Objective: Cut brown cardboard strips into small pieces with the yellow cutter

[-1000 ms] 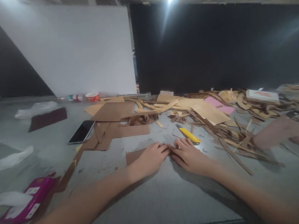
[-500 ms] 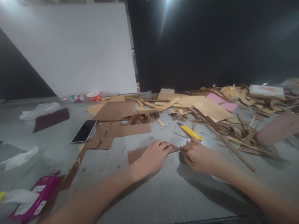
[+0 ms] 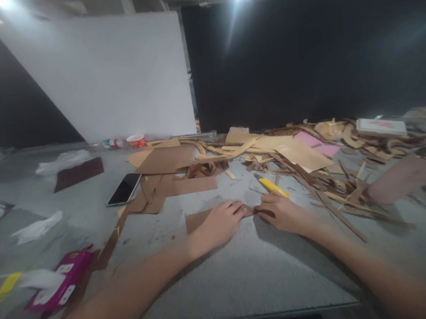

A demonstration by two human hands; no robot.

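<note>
While the left hand (image 3: 219, 222) lay flat with loose fingers on the cardboard piece (image 3: 196, 221) on the table (image 3: 241, 282), the right hand (image 3: 282, 212) pinched its right end, the knife (image 3: 271, 185) lying unused just behind, so the piece looked still uncut

– From where is the scene viewed?
– From head height, forward and slightly down across the grey table (image 3: 241, 282), which is seen close below.
– What lies beyond the table?
– A white board (image 3: 105, 74) and dark wall, faced directly.
</note>
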